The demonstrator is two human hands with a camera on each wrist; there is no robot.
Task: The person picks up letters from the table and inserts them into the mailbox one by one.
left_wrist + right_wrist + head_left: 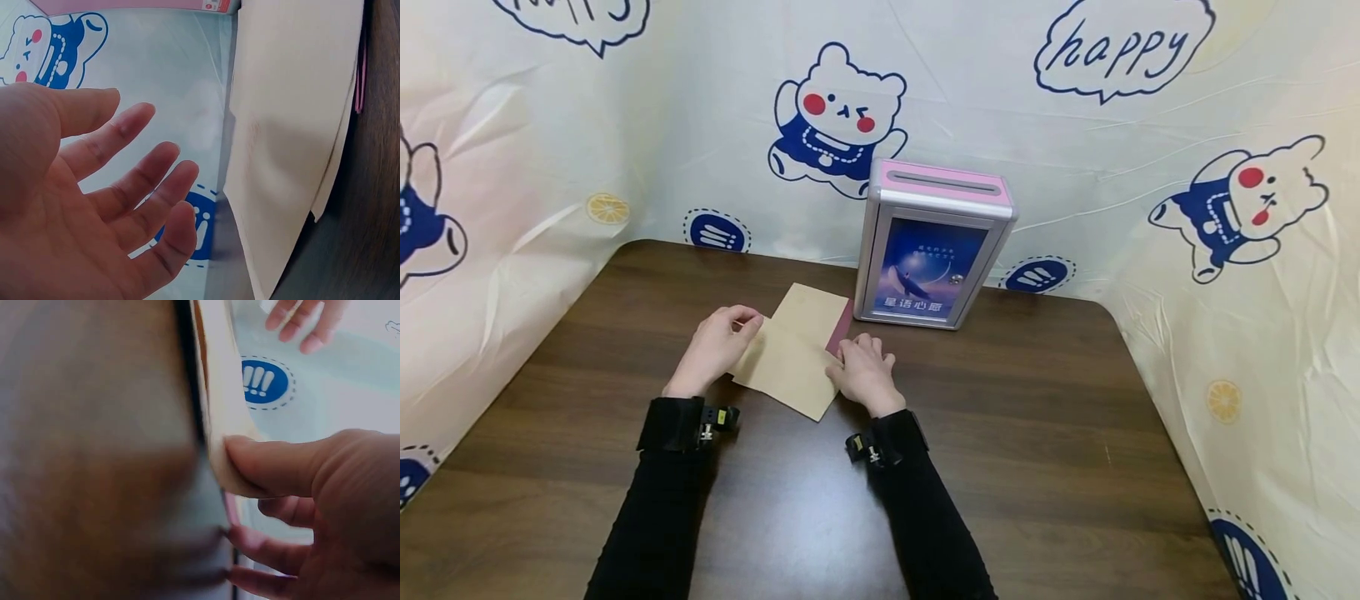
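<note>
A beige folded paper (793, 367) lies at the middle of the table, its lower part wider than its upper part. Along its right edge shows a purple-pink strip (841, 327). My right hand (867, 373) pinches the paper's right edge; in the right wrist view the thumb (269, 464) lies on the beige paper and the index finger is bent beneath it. Two other fingertips touch the table there. At the paper's left side is my left hand (715, 346). The left wrist view shows that hand's fingers (165, 165) spread and loosely bent, apart from the paper.
Just behind the paper stands a silver-framed box (936, 242) with a pink slotted top and a blue picture front. Patterned cloth (1000, 125) hangs behind and beside the brown wooden table (1037, 450).
</note>
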